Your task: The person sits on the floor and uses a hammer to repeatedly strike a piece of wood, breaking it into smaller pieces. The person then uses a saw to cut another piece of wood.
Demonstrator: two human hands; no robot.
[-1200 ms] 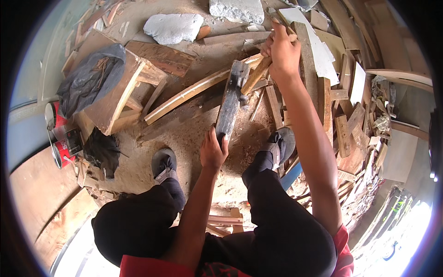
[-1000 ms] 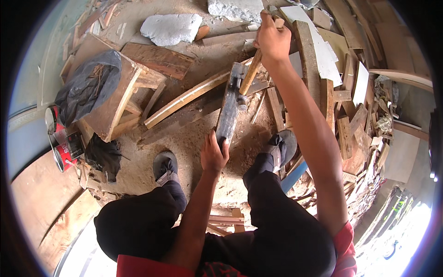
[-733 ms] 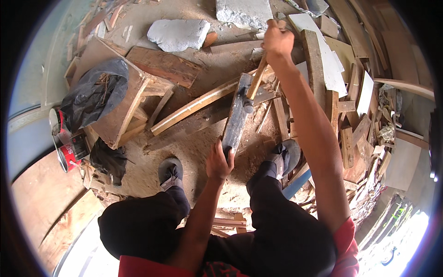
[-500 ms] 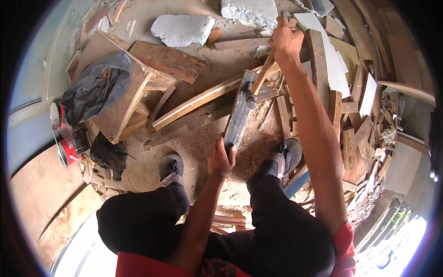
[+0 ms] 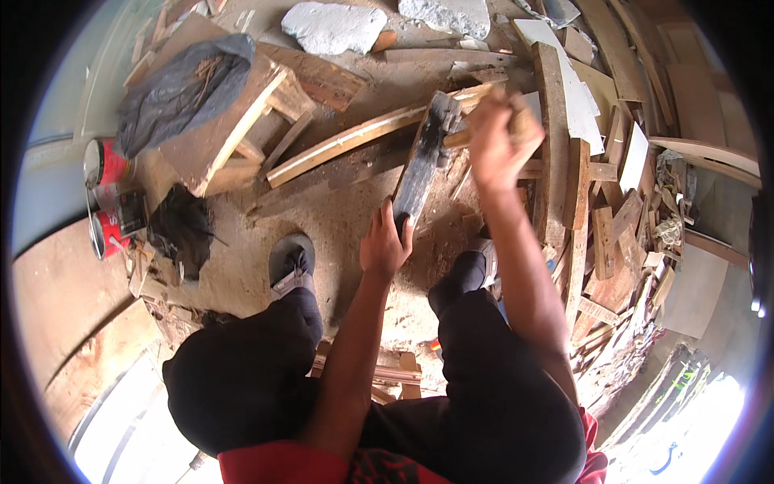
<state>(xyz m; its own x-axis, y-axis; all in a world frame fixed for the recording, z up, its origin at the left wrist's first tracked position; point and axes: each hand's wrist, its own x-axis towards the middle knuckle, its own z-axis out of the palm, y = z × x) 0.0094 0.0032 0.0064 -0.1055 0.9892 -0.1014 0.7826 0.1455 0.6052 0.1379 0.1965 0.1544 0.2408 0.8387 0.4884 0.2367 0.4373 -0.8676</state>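
Pinches the lower end of a dark, scuffed bar (image 5: 421, 167) between thumb and fingers of the left hand (image 5: 387, 246), slanting from mid-frame toward the upper centre. Grips a wooden-handled hammer (image 5: 457, 140) in the right hand (image 5: 500, 153), curled and blurred right of the upper centre, with head overlapping the bar's right edge; cannot tell whether touching. Seems likely to handle as stiff, fairly weighty and hardly fragile, perhaps dry enough not to slip, so best taken by the lower end, well apart from the hammer's head.
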